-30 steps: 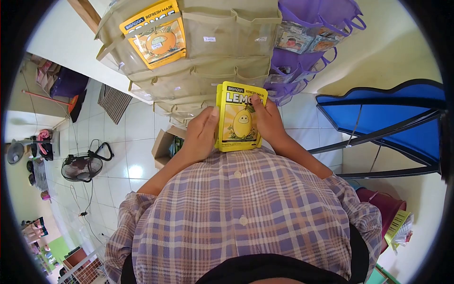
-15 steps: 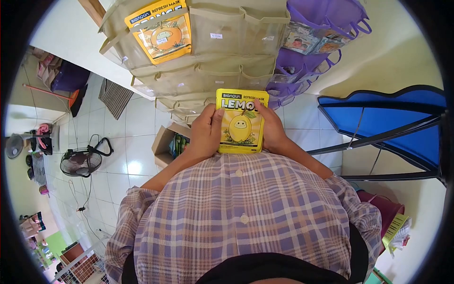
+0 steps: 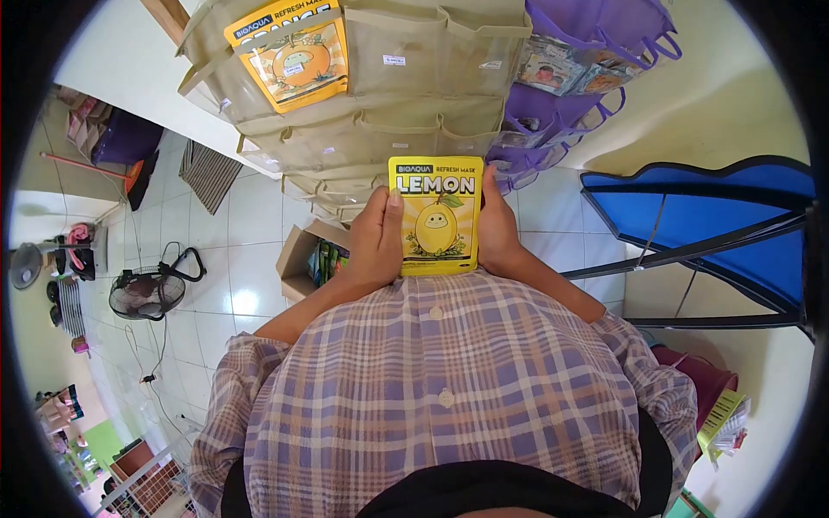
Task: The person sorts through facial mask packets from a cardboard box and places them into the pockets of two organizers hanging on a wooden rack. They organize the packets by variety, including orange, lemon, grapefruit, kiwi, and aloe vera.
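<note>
Between my hands, upright in front of my shirt, is a yellow lemon sheet mask packet (image 3: pixel 436 220) with its printed front facing me. My left hand (image 3: pixel 378 237) grips its left edge, thumb on the front. On the other side, my right hand (image 3: pixel 498 226) holds the right edge, its fingers mostly hidden behind the packet. Beyond it hangs a beige pocket organizer (image 3: pixel 401 65) with clear pockets and small labels. An orange sheet mask packet (image 3: pixel 298 65) sits in one of its upper left pockets.
A purple pocket organizer (image 3: pixel 596 30) with small packets hangs at the right. Below on the tiled floor stands an open cardboard box (image 3: pixel 295 250) with packets inside. A black fan (image 3: pixel 148 292) is at the left, a blue folding board (image 3: pixel 708 224) at the right.
The lemon packet has shifted slightly up and left. My right thumb has moved off its front to the right edge, so the printed name now shows fully.
</note>
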### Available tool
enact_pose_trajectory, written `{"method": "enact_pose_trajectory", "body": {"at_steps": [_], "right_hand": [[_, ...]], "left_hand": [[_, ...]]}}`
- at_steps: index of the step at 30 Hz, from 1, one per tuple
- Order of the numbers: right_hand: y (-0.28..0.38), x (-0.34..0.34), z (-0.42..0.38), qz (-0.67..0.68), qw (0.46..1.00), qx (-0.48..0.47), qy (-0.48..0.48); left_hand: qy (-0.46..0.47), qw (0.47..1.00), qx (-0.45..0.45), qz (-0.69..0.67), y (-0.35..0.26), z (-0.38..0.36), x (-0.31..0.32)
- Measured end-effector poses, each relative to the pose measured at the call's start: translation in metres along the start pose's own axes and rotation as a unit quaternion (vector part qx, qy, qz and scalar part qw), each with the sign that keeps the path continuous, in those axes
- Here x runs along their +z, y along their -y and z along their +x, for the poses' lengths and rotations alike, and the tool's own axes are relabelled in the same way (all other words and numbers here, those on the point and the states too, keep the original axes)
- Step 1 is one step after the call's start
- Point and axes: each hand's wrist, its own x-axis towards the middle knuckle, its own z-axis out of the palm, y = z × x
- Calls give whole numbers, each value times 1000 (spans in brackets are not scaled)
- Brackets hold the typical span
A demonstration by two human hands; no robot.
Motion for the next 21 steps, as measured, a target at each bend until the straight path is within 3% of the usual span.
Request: {"method": "enact_pose_trajectory", "body": {"at_steps": [7, 10, 12, 16, 18, 19, 21], "right_hand": [[-20, -23, -5, -143, 984, -97, 40], [-25, -26, -1, -212, 964, -161, 3], [-25, -27, 1, -348, 914, -205, -34], [-33, -30, -6, -303, 938, -168, -19], [-29, -28, -20, -493, 852, -175, -3], [-24, -27, -20, -494, 851, -180, -1], [-17, -25, -20, -589, 790, -166, 27]], "left_hand": [[-14, 995, 5, 97, 7, -1, 0], [6, 999, -2, 43, 12, -1, -2], [4, 998, -3, 69, 8, -2, -2], [4, 981, -4, 196, -3, -7, -8], [18, 975, -13, 220, -7, -8, -13], [35, 969, -25, 242, -8, -8, -15], [47, 974, -18, 223, -9, -11, -20]]}}
